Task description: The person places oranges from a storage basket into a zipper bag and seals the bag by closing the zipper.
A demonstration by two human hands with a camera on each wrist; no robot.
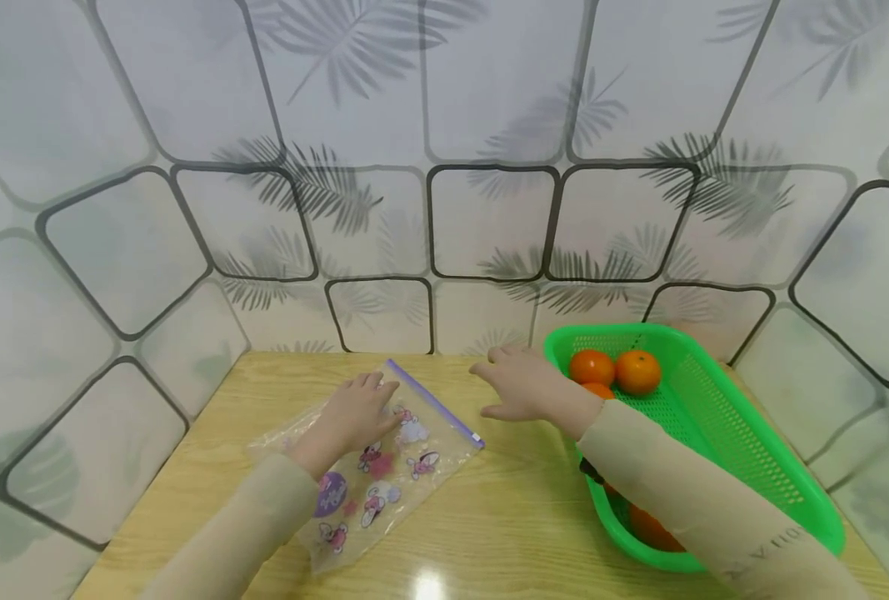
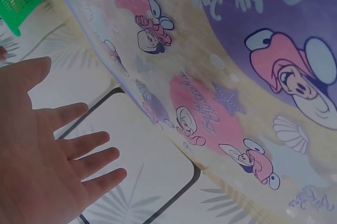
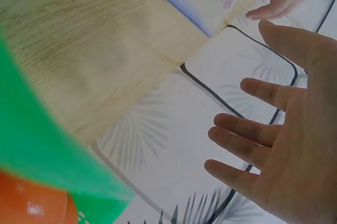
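Note:
A clear zip bag (image 1: 407,467) printed with pink and purple cartoon figures lies flat on the table, its purple zip edge (image 1: 437,404) towards the right. My left hand (image 1: 350,421) hovers above the bag with fingers extended, holding nothing; the left wrist view shows the fingers (image 2: 89,142) spread apart. My right hand (image 1: 526,387) is held out between the bag and the green basket (image 1: 751,425), also holding nothing. In the right wrist view its fingers (image 3: 245,142) are loosely straight. Orange mandarins (image 1: 638,372) sit along the basket's left side, some hidden by my right forearm.
The light wooden table (image 1: 511,517) meets a wall (image 1: 489,217) with a leaf and square pattern at its back edge. Similar walls rise at left and right. The basket takes up the table's right side.

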